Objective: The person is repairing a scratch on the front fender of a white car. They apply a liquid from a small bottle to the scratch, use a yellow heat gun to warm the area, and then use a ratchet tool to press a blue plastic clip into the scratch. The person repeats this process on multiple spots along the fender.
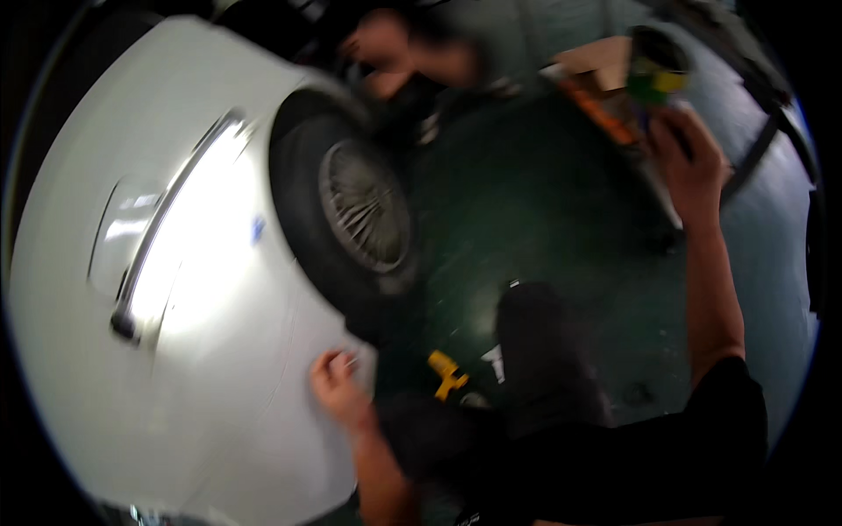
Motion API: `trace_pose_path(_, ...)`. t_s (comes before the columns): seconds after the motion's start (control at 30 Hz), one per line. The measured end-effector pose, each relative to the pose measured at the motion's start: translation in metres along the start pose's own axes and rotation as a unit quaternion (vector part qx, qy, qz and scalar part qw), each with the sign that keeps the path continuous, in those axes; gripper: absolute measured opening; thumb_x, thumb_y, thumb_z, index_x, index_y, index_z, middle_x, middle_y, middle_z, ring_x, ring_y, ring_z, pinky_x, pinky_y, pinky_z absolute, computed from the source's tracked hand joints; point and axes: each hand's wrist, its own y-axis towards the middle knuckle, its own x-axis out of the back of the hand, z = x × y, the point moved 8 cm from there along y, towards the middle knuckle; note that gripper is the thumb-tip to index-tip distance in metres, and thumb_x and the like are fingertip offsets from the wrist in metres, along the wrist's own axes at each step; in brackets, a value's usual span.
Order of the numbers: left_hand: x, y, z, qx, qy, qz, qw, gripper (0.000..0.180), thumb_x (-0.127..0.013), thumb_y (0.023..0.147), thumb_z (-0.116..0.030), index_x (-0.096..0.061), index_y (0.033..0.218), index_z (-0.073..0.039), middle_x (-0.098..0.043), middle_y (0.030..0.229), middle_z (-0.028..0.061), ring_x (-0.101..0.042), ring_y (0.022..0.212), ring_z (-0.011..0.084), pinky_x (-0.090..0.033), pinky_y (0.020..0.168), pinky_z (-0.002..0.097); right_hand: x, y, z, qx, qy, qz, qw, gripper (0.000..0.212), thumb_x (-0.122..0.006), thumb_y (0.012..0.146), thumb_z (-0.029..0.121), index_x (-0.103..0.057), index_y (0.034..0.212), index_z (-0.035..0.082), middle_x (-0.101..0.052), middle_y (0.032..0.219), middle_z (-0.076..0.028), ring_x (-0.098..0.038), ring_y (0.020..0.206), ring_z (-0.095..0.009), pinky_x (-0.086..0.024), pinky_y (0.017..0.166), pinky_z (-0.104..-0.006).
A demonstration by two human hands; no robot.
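Note:
My left hand [338, 384] is at the lower edge of a pale car body [254, 386], its fingers curled. Something small and whitish shows at its fingertips, too small to name. Out to the far right, my right hand [690, 162] reaches to a cart, just below a green and yellow can [656, 79] with a dark opening. Motion blurs those fingers, so whether they grip anything there does not show. A long bright lamp bar [180, 219] lies along the car panel, beside a fuel flap [130, 232].
The car's wheel [364, 206] stands left of centre. Behind it another person [395, 57] is low down near the car. An open cardboard box [596, 63] and an orange strip [605, 114] are on the cart. A yellow pistol-shaped tool [448, 374] lies on the dark green floor.

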Motion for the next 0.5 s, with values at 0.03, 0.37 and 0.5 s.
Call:
trace_pose_path(0.03, 0.032, 0.002, -0.006, -0.117, 0.074, -0.018, 0.990, 0.020, -0.055, 0.103, -0.014, -0.061, 0.114, 0.001, -0.063, 0.109, 0.0145, -0.065, 0.098, 0.0243, -0.054, 0.088, 0.0345, 0.026, 0.020, 0.010, 0.075, 0.027, -0.052, 0.995, 0.022, -0.065, 0.100, 0.012, -0.069, 0.120, 0.004, -0.070, 0.099, -0.003, -0.065, 0.089, -0.009, -0.053, 0.078, -0.0254)
trace_pose_path(0.37, 0.055, -0.047, -0.087, -0.456, 0.402, -0.125, 0.784, 0.016, -0.060, 0.098, -0.011, -0.067, 0.096, 0.004, -0.063, 0.086, 0.0200, -0.060, 0.077, 0.0392, -0.050, 0.069, 0.0471, 0.269, 0.168, 0.040, 0.144, -0.318, -0.295, 0.890, 0.030, -0.067, 0.093, 0.035, -0.076, 0.108, 0.011, -0.076, 0.099, -0.014, -0.073, 0.088, -0.030, -0.056, 0.081, -0.0376)
trace_pose_path(0.5, 0.048, -0.045, -0.093, -0.461, 0.428, -0.144, 0.764, 0.016, -0.061, 0.097, -0.011, -0.067, 0.096, 0.004, -0.063, 0.086, 0.0207, -0.060, 0.077, 0.0404, -0.049, 0.071, 0.0491, 0.252, 0.176, -0.012, 0.046, -0.244, -0.164, 0.955, 0.034, -0.064, 0.097, 0.030, -0.068, 0.122, 0.009, -0.072, 0.112, -0.012, -0.070, 0.098, -0.027, -0.055, 0.087, -0.0357)
